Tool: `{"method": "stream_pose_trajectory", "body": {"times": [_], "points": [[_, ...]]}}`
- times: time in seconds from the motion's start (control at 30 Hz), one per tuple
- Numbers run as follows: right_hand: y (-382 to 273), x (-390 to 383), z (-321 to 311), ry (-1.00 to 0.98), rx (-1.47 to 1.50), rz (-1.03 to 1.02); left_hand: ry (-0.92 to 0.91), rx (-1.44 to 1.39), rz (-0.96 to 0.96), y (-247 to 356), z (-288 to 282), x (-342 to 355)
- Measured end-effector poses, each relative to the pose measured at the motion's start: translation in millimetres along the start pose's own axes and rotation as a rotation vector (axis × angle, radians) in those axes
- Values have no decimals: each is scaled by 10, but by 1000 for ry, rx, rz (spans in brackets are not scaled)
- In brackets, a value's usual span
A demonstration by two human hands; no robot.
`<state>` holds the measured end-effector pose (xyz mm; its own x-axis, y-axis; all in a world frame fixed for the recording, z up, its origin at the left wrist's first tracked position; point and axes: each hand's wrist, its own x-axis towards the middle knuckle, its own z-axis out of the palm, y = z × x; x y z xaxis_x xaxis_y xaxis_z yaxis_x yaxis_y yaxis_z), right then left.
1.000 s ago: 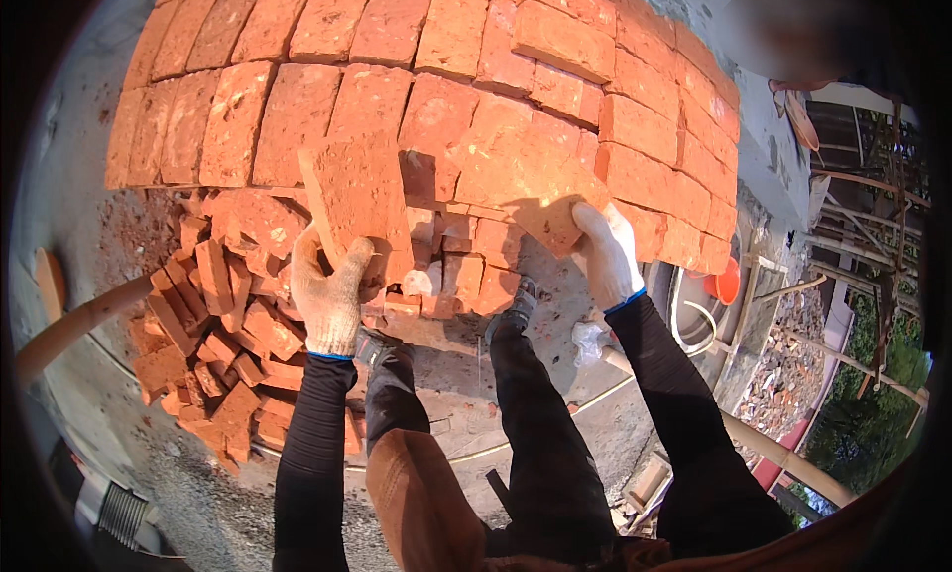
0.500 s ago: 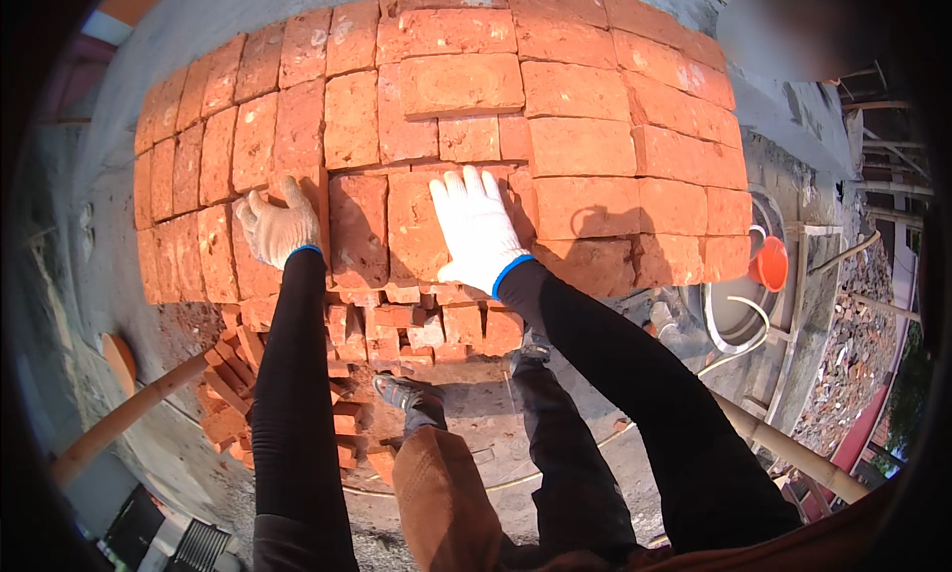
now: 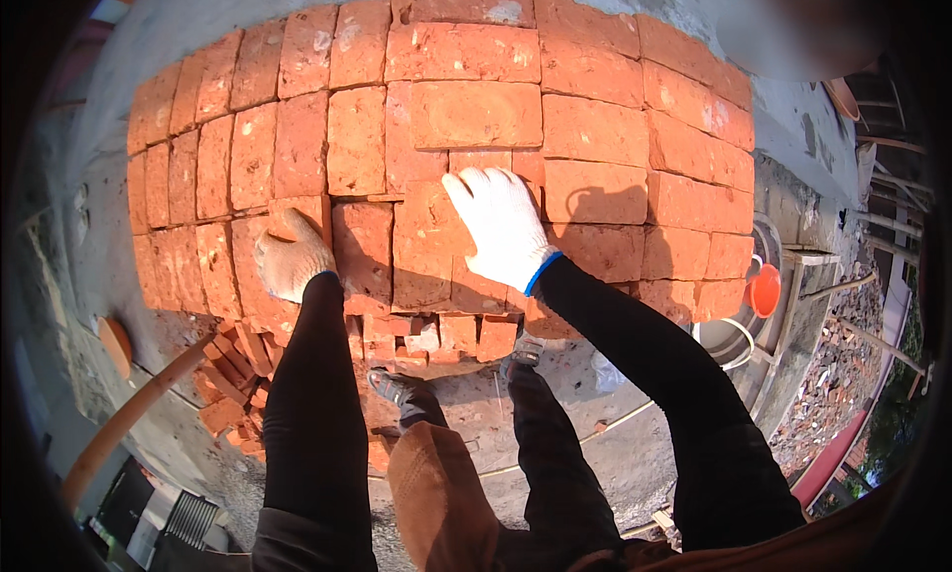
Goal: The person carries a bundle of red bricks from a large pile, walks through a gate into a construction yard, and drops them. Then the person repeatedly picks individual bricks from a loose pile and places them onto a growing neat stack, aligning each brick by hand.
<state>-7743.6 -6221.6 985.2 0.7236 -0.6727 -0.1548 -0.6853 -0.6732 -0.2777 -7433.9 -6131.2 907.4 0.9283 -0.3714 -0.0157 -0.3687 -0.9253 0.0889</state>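
A broad stack of orange-red bricks [image 3: 476, 116] spreads out before me, its top laid in tight rows. My right hand [image 3: 501, 225], in a white knitted glove with a blue cuff, lies flat over bricks at the near middle, its fingers stretched away from me. Under and beside it is a brick [image 3: 421, 245]; the palm hides part of the surface. To the left, my left hand [image 3: 293, 255], gloved alike and in shade, rests on the near-left bricks with thumb apart and fingers slightly bent. Between the hands sits a shaded brick [image 3: 362, 250], set lower than its left neighbours.
Loose bricks [image 3: 228, 384] lie heaped on the ground at the lower left, beside a wooden pole [image 3: 134, 413]. An orange-red container [image 3: 763, 290] stands right of the stack, near a pale hose [image 3: 739, 339]. Rubble [image 3: 828, 384] covers ground farther right. My feet stand close below the stack.
The view has shifted slightly over the stack. Both gloved hands appear a little farther right and lower in the picture, still on the near bricks. The left fingers look more bent.
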Motion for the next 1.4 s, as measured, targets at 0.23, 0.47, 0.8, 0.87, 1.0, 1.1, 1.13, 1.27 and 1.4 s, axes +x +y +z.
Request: {"method": "stream_pose_trajectory", "body": {"times": [0.23,0.47,0.8,0.87,1.0,1.1,1.13,1.27,1.4], "points": [[288,20,227,211,-184,57,7,5,-30,34,27,2],[414,-149,413,174,-129,-9,6,20,-25,25,31,14],[280,-71,453,165,-97,78,28,-8,-6,7,90,-12],[273,-130,488,301,67,90,-65,37,-38,15,50,-2],[455,-600,478,646,74,264,32,-91,33,-126,-42,65],[1074,-1244,590,586,-329,759,74,-175,142,-117,14,13],[1320,-1478,626,583,-345,799,4,-190,131,-23,38,-37],[1279,-1370,632,505,-347,909,-50,-123,300,-298,10,57],[1293,-1388,571,459,-361,922,-128,75,430,-579,-155,-148]]}}
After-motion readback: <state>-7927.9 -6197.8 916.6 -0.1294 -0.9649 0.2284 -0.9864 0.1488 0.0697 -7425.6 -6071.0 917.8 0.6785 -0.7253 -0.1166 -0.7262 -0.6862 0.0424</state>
